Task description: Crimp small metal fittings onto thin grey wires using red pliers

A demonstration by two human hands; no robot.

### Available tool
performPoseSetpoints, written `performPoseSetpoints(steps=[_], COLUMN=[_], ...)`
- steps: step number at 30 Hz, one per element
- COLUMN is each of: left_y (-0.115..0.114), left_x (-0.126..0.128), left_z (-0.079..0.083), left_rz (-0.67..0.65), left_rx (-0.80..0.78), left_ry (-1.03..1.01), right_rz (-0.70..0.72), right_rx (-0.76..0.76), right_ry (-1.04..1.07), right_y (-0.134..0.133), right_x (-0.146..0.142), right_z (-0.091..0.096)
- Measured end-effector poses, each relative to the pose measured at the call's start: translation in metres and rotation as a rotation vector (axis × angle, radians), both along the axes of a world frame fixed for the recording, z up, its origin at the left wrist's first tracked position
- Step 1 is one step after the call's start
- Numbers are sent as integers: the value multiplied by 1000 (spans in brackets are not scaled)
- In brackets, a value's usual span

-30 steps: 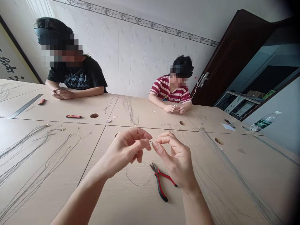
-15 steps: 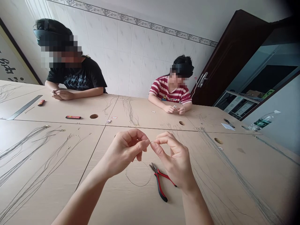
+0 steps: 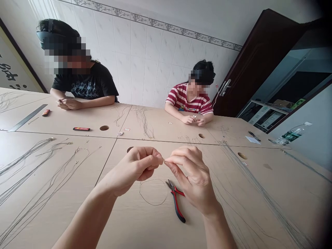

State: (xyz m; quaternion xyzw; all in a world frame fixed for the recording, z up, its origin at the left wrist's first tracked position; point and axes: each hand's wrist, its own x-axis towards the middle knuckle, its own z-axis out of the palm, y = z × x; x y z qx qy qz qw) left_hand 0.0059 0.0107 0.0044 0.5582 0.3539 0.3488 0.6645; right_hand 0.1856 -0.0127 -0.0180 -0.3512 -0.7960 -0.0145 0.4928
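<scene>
My left hand (image 3: 142, 166) is closed in a pinch on a thin grey cord (image 3: 153, 204). The cord's loop hangs below the fingers, over the tabletop. Thumb and forefinger of my right hand (image 3: 193, 173) are pinched together, their tips meeting the left fingertips. A tiny gold-coloured bit (image 3: 164, 161) shows at that meeting point, too small to name. Just below my right hand lie red-and-black pliers (image 3: 176, 202), jaws pointing away from me and one handle partly hidden by the hand.
Bundles of thin cords (image 3: 28, 164) with small metal ends lie at the left, more cords (image 3: 255, 186) at the right. Two people sit across the table (image 3: 124, 228). A steel ruler (image 3: 28, 117), lighters (image 3: 81, 129), a pen (image 3: 254, 136) and a plastic bottle (image 3: 293, 134) lie farther off.
My left fingers have curled in more tightly. My right hand has turned slightly and covers more of one pliers handle. The fingertips meet a little lower and further left.
</scene>
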Motion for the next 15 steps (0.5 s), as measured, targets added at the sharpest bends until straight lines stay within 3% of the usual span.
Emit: performPoseSetpoints(steps=[15], left_y=[-2], left_x=[-1], left_z=[0], left_rz=[45], left_rx=[20], left_ry=[21], right_rz=[32], right_rx=[-83], right_ry=[78], right_y=[2], right_x=[-1], right_z=[-3])
